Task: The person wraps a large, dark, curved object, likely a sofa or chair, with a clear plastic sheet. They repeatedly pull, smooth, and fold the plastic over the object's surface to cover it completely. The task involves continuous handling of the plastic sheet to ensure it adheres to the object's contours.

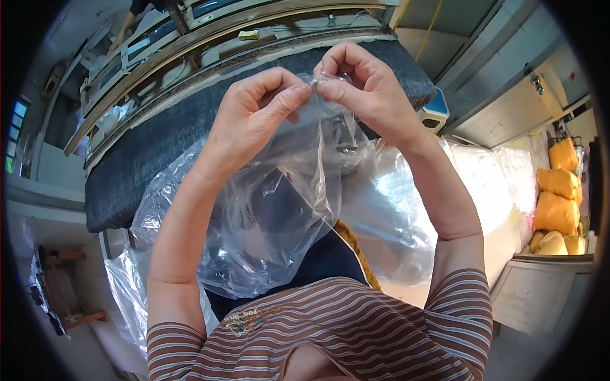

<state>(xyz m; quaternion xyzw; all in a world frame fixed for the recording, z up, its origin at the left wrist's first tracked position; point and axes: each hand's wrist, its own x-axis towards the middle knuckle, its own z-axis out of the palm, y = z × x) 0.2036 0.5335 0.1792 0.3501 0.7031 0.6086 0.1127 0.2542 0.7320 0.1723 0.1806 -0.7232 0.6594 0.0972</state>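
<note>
hands: left hand [254,117] and right hand [362,89] are being pinched shut on the mouth of a clear plastic bag [279,209] | bag: being held above the dark padded surface [165,152] | risk: thin film being torn if overstretched

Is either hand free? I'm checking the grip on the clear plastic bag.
No: the left hand and right hand both pinch the top of the clear plastic bag.

Your bag [279,209]: thin clear plastic, glossy, crinkled. Slab [159,146] beyond: dark denim-like cloth, matt, coarse. Your shirt [343,330]: striped knit cloth, matt.
</note>
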